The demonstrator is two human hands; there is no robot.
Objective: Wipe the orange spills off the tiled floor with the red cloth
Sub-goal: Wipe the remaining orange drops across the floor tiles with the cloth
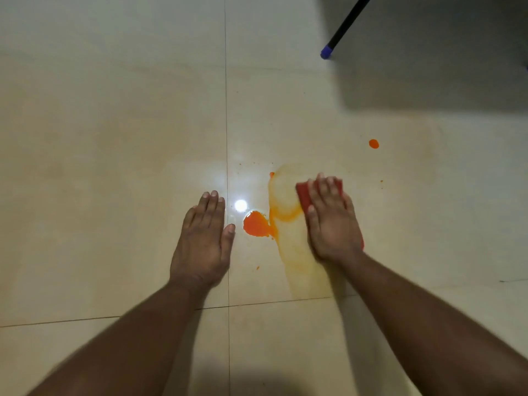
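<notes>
1. The red cloth (304, 194) lies flat on the tiled floor (114, 167), right of centre, mostly covered by a hand.
2. A thick orange puddle (256, 224) sits just left of it.
3. A pale orange smear (288, 232) runs between them and nearer.
4. 1 small orange drop (373, 144) lies farther right.

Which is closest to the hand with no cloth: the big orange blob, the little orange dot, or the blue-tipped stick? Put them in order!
From the left hand:
1. Big orange blob, just right of its thumb.
2. Little orange dot, farther right, beyond the right hand pressing the red cloth.
3. Blue-tipped stick, far up at the top right.
</notes>
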